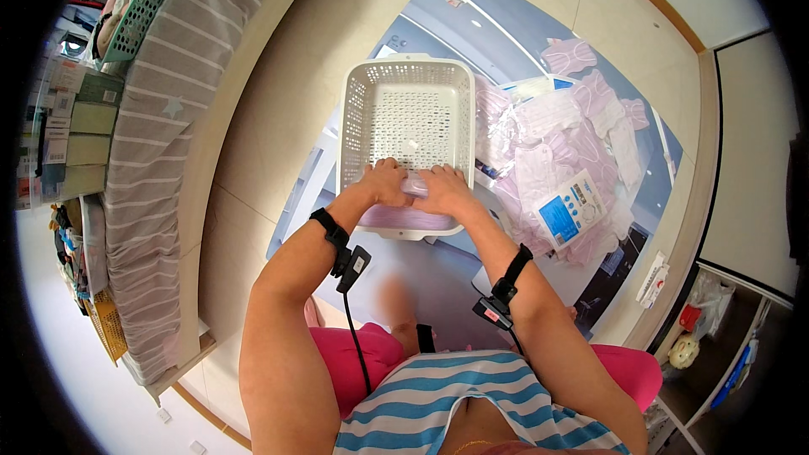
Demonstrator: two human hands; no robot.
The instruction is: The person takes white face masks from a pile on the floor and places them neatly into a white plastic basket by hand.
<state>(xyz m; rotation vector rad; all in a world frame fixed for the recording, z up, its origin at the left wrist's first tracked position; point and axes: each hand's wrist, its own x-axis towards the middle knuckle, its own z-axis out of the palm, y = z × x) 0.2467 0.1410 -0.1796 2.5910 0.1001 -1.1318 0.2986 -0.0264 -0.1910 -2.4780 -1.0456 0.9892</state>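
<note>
A pale grey perforated plastic basket (469, 133) stands on the mat before me. Inside its near end lies folded light-purple fabric (404, 218). My left hand (385, 182) and my right hand (445, 189) reach into that end, thumbs close together, both gripping a small folded pale-purple piece (414, 184) between them. To the right of the basket, a loose heap of pale-pink and lilac cloth items (537, 164) spreads out, with clear plastic packaging among them. A white and blue printed card (572, 208) rests on the heap.
A blue-grey patterned mat (436, 31) covers part of the tiled floor. Along the left runs a bed with a striped grey sheet (152, 158), holding a green basket (142, 6). A small white packet (653, 281) lies at the right edge, near open shelves (727, 354).
</note>
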